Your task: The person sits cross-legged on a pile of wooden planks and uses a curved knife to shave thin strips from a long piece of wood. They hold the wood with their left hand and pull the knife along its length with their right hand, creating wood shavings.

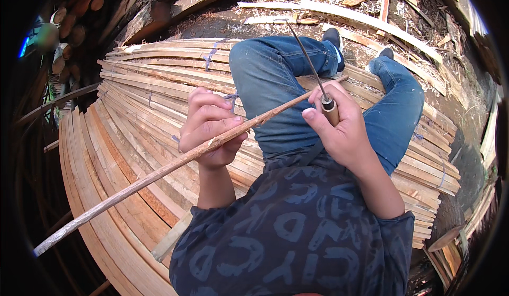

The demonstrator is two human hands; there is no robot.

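Observation:
A long, thin wooden stick [180,166] slants across my lap, from the lower left up to my right hand. It is pale grey at the low end and browner, with rough scraped spots, in the middle. My left hand [209,129] is closed around the middle of the stick, its upper fingers bent. In my right hand [342,123] is the light wooden handle of a knife [307,57], its narrow dark blade pointing up and away from me. The far end of the stick passes by the fingers of this hand; whether they grip it too is hidden.
Bundles of sawn wooden strips [143,105], tied with purple string [212,56], lie under and around my legs [286,84]. Wood shavings [212,1] and long offcuts [344,12] cover the ground ahead. Round logs [77,33] are stacked at the far left.

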